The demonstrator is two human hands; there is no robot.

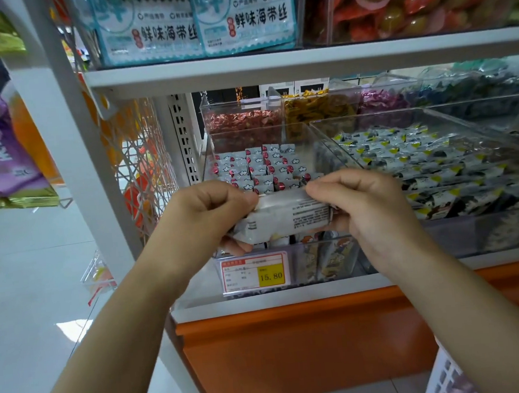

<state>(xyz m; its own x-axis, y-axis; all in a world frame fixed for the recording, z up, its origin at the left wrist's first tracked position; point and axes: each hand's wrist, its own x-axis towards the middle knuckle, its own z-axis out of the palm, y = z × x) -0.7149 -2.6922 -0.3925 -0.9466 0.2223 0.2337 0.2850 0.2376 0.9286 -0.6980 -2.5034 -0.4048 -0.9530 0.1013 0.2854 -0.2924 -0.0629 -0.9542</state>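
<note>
A white snack packet [281,218] is gripped at both ends by the left hand [214,213] and right hand [355,201], just above the price tag [254,273].

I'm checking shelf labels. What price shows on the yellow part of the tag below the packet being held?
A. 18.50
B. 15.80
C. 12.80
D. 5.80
B: the price tag reads 15.80 on its yellow field, just under the white packet that the left hand and right hand pinch at its top edge.
</note>
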